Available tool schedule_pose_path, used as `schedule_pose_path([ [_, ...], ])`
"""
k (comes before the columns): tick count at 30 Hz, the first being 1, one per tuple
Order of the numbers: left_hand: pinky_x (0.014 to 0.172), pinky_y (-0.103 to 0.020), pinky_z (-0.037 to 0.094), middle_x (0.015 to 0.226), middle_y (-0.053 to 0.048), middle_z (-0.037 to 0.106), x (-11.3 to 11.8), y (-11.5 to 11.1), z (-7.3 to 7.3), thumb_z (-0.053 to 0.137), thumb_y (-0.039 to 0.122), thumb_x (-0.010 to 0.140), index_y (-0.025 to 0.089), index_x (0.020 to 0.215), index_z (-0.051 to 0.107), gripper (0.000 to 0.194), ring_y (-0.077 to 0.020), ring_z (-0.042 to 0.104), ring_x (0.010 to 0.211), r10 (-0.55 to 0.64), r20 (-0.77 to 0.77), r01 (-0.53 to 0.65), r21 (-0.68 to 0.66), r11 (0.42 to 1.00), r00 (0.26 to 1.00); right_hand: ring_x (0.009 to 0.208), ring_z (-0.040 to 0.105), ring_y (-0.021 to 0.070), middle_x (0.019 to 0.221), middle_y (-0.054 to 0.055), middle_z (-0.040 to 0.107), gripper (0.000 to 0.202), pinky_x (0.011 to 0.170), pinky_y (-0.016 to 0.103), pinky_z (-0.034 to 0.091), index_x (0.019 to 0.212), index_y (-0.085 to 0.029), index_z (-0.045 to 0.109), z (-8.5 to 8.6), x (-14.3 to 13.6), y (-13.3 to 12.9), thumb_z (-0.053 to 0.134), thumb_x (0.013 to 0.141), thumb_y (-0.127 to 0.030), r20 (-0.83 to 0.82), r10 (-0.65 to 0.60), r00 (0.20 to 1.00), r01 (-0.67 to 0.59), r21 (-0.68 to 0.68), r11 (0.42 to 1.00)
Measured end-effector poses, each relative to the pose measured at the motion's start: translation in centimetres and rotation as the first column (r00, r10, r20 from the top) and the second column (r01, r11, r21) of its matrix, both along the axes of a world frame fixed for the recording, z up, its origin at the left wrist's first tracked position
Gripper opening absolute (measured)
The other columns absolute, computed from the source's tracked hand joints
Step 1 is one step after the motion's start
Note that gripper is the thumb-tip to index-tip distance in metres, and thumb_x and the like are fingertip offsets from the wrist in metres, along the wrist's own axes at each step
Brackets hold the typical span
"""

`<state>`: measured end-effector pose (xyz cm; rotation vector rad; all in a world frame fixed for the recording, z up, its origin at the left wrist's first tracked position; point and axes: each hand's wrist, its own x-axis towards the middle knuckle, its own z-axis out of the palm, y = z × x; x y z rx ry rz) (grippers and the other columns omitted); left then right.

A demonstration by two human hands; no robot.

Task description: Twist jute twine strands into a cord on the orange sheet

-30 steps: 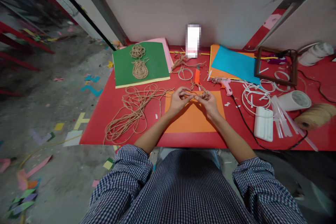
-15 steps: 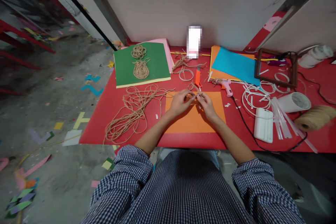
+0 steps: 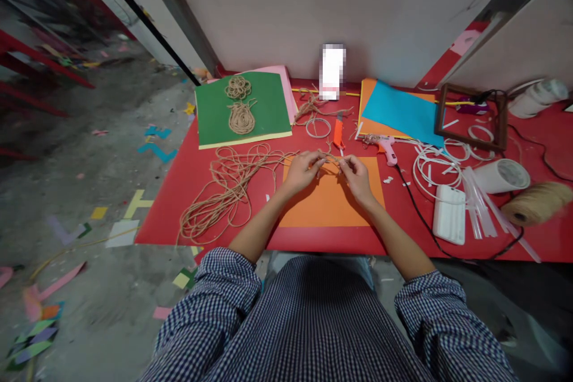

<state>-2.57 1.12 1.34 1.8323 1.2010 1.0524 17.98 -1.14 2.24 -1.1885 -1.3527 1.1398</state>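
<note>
Red desk (image 3: 165, 224) is spreading across the view, carrying all the material below. Green sheet (image 3: 271, 98) is lying at its far left; orange sheet (image 3: 331, 210) is lying flat at the near middle; blue sheet (image 3: 398, 108) is lying at the back, right of centre, over other sheets. Loose heap of twine (image 3: 230, 182) is sprawling left of the orange sheet, ends trailing rightward. Wooden frame (image 3: 440, 110) is resting at the back right; twine spool (image 3: 539, 202) is lying on its side nearer, beside a white cup (image 3: 499, 176), also tipped over. Left hand (image 3: 305, 172) and right hand (image 3: 357, 176) are working over the far part of the orange sheet, well apart from the spool, each pinching between thumb and fingers. White box (image 3: 449, 215) is lying near the cup. Pink glue gun (image 3: 386, 149) is lying just right of the orange sheet's far corner. Two twine coils are sitting on the green sheet, the rounded one (image 3: 242, 118) nearer, the looped one (image 3: 238, 88) behind. Orange cutter (image 3: 339, 132) is lying beyond the hands. Thin twine strand (image 3: 331, 159) is stretching between the hands, both gripping it; its join with the heap cannot be told.
</note>
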Motion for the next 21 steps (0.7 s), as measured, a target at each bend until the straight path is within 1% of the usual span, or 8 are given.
schedule_pose_path([
  [2, 0.072, -0.032, 0.049, 0.078, -0.003, 0.070, -0.1, -0.1, 0.2, 0.053, 0.042, 0.104, 0.023, 0.116, 0.075, 0.032, -0.0167, 0.060, 0.062, -0.135, 0.098, 0.144, -0.101, 0.984, 0.986, 0.059, 0.048, 0.0133, 0.067, -0.003, 0.054, 0.040, 0.056, 0.027, 0.038, 0.085, -0.024, 0.060, -0.1, 0.1, 0.0, 0.067, 0.096, -0.062, 0.004, 0.002, 1.000, -0.002, 0.003, 1.000],
  [4, 0.065, -0.029, 0.047, 0.071, -0.001, 0.066, -0.1, -0.3, 0.4, 0.052, 0.042, 0.104, 0.023, 0.126, 0.072, 0.035, -0.0155, 0.058, 0.055, -0.221, 0.163, 0.250, -0.187, 0.950, 0.962, 0.056, 0.047, 0.0136, 0.063, -0.004, 0.051, 0.041, 0.055, 0.028, 0.037, 0.085, -0.025, 0.059, -0.2, 0.0, -0.1, 0.066, 0.096, -0.063, 0.012, 0.009, 1.000, -0.009, -0.004, 1.000],
  [6, 0.065, -0.028, 0.047, 0.067, 0.000, 0.063, 0.0, -0.5, 0.7, 0.053, 0.041, 0.103, 0.022, 0.127, 0.071, 0.036, -0.0163, 0.059, 0.057, -0.264, 0.177, 0.301, -0.230, 0.926, 0.948, 0.054, 0.045, 0.0138, 0.062, -0.005, 0.050, 0.042, 0.054, 0.028, 0.035, 0.085, -0.025, 0.058, -0.3, -0.2, -0.4, 0.065, 0.096, -0.065, 0.022, 0.014, 1.000, -0.013, -0.018, 1.000],
  [7, 0.067, -0.029, 0.048, 0.068, -0.001, 0.064, 0.1, -0.6, 0.8, 0.053, 0.040, 0.103, 0.021, 0.123, 0.072, 0.034, -0.0170, 0.061, 0.060, -0.278, 0.170, 0.313, -0.230, 0.921, 0.945, 0.054, 0.045, 0.0140, 0.062, -0.005, 0.050, 0.042, 0.054, 0.028, 0.035, 0.085, -0.025, 0.058, -0.4, -0.4, -0.6, 0.065, 0.096, -0.066, 0.031, 0.018, 0.999, -0.017, -0.023, 1.000],
  [10, 0.075, -0.030, 0.050, 0.081, -0.006, 0.069, 0.6, -0.7, 0.9, 0.055, 0.044, 0.102, 0.019, 0.096, 0.072, 0.031, -0.0184, 0.064, 0.075, -0.275, 0.110, 0.290, -0.154, 0.944, 0.955, 0.058, 0.046, 0.0148, 0.064, -0.004, 0.052, 0.044, 0.056, 0.028, 0.035, 0.084, -0.025, 0.058, -0.7, -0.8, -1.0, 0.063, 0.096, -0.067, 0.091, 0.035, 0.995, -0.034, -0.009, 0.999],
  [12, 0.075, -0.029, 0.048, 0.084, -0.007, 0.068, 1.1, -0.8, 0.6, 0.055, 0.048, 0.102, 0.019, 0.083, 0.068, 0.037, -0.0181, 0.062, 0.078, -0.221, 0.081, 0.230, -0.110, 0.967, 0.972, 0.060, 0.046, 0.0153, 0.066, -0.003, 0.053, 0.045, 0.058, 0.028, 0.035, 0.083, -0.025, 0.058, -0.8, -1.0, -1.2, 0.062, 0.097, -0.067, 0.149, 0.045, 0.988, -0.049, 0.028, 0.998],
  [17, 0.065, -0.027, 0.043, 0.068, -0.003, 0.061, 2.2, -1.4, -0.5, 0.049, 0.055, 0.104, 0.019, 0.076, 0.062, 0.048, -0.0161, 0.055, 0.064, -0.050, 0.071, 0.061, -0.163, 0.985, 0.996, 0.061, 0.049, 0.0165, 0.070, -0.001, 0.061, 0.040, 0.063, 0.030, 0.037, 0.087, -0.025, 0.061, -0.8, -1.1, -1.4, 0.058, 0.100, -0.062, 0.257, 0.095, 0.962, -0.116, 0.068, 0.991],
  [21, 0.065, -0.028, 0.045, 0.062, -0.002, 0.060, 2.4, -1.6, -0.7, 0.047, 0.062, 0.103, 0.019, 0.070, 0.062, 0.057, -0.0156, 0.057, 0.061, -0.032, 0.123, 0.055, -0.186, 0.981, 0.992, 0.060, 0.050, 0.0174, 0.069, -0.001, 0.063, 0.037, 0.064, 0.031, 0.036, 0.087, -0.026, 0.064, -0.3, -1.0, -1.5, 0.057, 0.101, -0.060, 0.329, 0.106, 0.938, -0.141, 0.085, 0.986],
])
